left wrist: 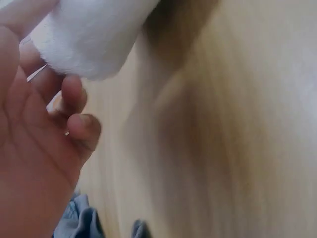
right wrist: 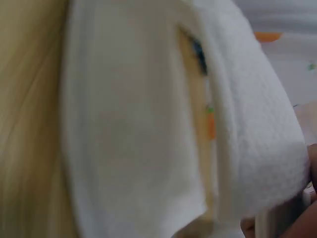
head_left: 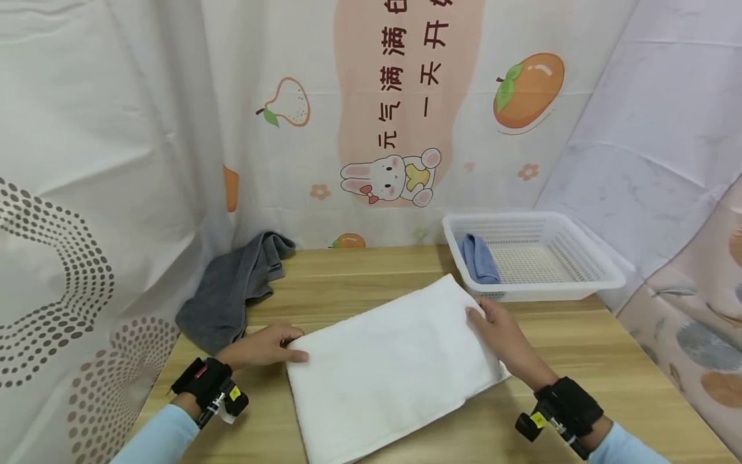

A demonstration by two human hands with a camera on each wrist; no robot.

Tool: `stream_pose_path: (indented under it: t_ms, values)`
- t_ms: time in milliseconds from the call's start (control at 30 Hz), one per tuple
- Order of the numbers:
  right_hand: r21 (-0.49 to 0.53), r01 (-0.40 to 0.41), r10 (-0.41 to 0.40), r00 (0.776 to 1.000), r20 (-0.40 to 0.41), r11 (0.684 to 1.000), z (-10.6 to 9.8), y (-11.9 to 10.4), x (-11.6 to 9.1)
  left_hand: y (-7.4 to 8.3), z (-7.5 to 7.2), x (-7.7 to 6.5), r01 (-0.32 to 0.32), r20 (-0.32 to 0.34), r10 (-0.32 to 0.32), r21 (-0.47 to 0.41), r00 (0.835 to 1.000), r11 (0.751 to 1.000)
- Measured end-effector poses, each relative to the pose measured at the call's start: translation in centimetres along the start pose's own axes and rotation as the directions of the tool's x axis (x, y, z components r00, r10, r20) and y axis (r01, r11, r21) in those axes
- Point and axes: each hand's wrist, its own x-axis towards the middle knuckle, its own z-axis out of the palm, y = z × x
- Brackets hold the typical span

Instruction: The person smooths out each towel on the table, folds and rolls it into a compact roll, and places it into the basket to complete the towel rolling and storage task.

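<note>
A white folded towel (head_left: 388, 374) is held tilted over the wooden table, its right side raised. My left hand (head_left: 261, 346) pinches its upper left corner, thumb on top. In the left wrist view, that hand (left wrist: 37, 134) has a rounded fold of the white towel (left wrist: 94, 39) between thumb and fingers. My right hand (head_left: 507, 335) grips the towel's right edge near the upper right corner. Two layers of the white towel (right wrist: 133, 114) hang apart with a gap in the right wrist view, and only a bit of the right hand (right wrist: 303, 218) shows there.
A crumpled grey towel (head_left: 223, 290) lies at the table's left, right beside my left hand. At the back right stands a white plastic basket (head_left: 603, 283) with a folded blue cloth (head_left: 480, 260) at its left end. Printed curtains (head_left: 278, 180) surround the wooden table (head_left: 580, 348).
</note>
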Motion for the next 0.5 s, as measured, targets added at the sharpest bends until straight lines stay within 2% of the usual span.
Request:
stream_pose_path:
  t_ms: [67,133,233,333,367,500]
  values:
    - [-0.134,0.065,-0.071,0.997,-0.038,0.989,0.3,2.1,0.6,-0.1,0.5,0.1,-0.017,-0.019,0.017,0.036,1.0,0.999]
    - [-0.191,0.065,-0.071,0.997,-0.024,0.979,0.5,3.8,0.9,-0.2,1.0,0.3,-0.017,-0.033,0.02,0.08,0.999,0.997]
    - [-0.161,0.009,0.005,0.996,0.087,0.987,0.4,5.1,1.0,-0.1,1.5,0.6,0.011,-0.049,-0.005,0.121,0.999,0.993]
    - [-0.129,-0.027,0.051,0.982,0.184,0.991,-0.1,5.4,1.1,0.1,1.9,0.7,0.043,-0.073,-0.033,0.147,0.997,0.988]
    - [-0.131,-0.015,0.04,0.981,0.192,0.991,-0.3,5.3,1.3,0.2,1.9,0.8,0.048,-0.083,-0.035,0.153,0.996,0.987]
    - [-0.175,0.051,-0.026,0.99,0.142,0.983,-0.9,5.0,2.0,0.2,2.3,1.1,0.06,-0.114,-0.04,0.176,0.993,0.983]
